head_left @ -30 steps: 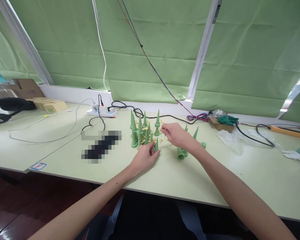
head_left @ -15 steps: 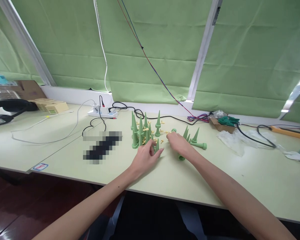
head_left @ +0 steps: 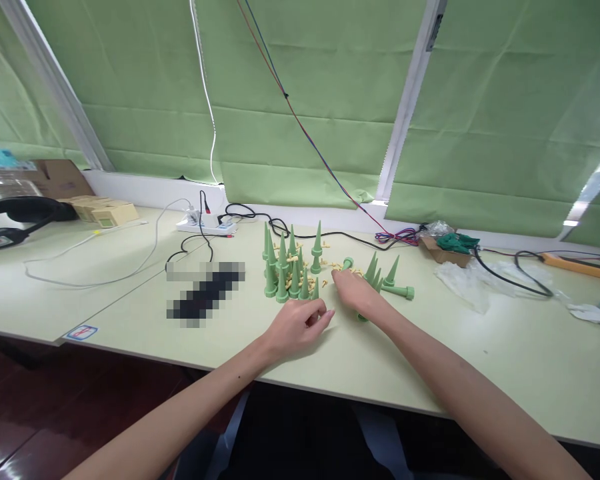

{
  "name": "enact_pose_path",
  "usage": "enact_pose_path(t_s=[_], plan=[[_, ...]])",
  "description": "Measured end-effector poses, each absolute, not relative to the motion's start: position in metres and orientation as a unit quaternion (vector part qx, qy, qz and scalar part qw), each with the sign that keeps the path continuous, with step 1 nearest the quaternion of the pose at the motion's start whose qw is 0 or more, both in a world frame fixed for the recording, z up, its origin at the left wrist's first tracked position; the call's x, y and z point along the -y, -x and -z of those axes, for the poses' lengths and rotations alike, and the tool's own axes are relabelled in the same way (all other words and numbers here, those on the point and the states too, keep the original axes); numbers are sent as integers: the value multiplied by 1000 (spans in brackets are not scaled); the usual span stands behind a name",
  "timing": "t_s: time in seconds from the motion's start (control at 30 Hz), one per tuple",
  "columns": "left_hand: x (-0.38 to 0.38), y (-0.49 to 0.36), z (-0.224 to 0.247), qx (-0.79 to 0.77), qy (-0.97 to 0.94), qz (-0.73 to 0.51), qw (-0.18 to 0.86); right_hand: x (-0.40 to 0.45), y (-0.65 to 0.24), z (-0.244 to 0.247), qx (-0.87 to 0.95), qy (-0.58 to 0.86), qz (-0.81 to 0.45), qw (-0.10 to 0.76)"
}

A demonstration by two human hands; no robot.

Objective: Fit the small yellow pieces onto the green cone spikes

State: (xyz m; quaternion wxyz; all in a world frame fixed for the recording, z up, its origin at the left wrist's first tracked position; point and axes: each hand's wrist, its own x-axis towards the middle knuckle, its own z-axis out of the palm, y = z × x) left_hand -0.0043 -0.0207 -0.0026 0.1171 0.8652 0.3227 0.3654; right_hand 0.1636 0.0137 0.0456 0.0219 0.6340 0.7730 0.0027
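Observation:
My left hand (head_left: pixel 300 328) rests on the table just in front of a cluster of upright green plastic cone spikes (head_left: pixel 282 283). Its fingers curl loosely with the thumb apart, and nothing shows in it. My right hand (head_left: pixel 354 291) reaches toward small yellow plastic pieces (head_left: pixel 336 267), fingertips pinched together; whatever they hold is hidden. Beyond it lies a green part (head_left: pixel 347 263). Several more green spikes (head_left: pixel 392 272) stand to its right, near a lying green piece (head_left: pixel 405 292). One spike (head_left: pixel 317 247) stands taller behind the gap between my hands.
A blurred dark object (head_left: pixel 205 293) lies left of the spikes. Behind are a white power strip (head_left: pixel 206 227) and black cables (head_left: pixel 275 223). Farther right are a small cardboard box (head_left: pixel 445 253) and clear plastic bags (head_left: pixel 463 283). Headphones (head_left: pixel 25 212) sit at far left.
My left hand has drawn back toward me from the spike cluster, uncovering its front spikes. My right hand has shifted slightly and stays by the yellow pieces.

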Motion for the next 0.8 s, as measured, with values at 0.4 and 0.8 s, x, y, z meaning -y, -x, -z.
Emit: enact_pose_path(t_s=[0.4, 0.8], plan=[[21, 5, 1, -298, -879, -361, 93, -18, -168, -39, -787, -616, 30, 4], [21, 5, 1, -292, -881, -359, 94, -26, -174, -34, -777, -627, 53, -11]])
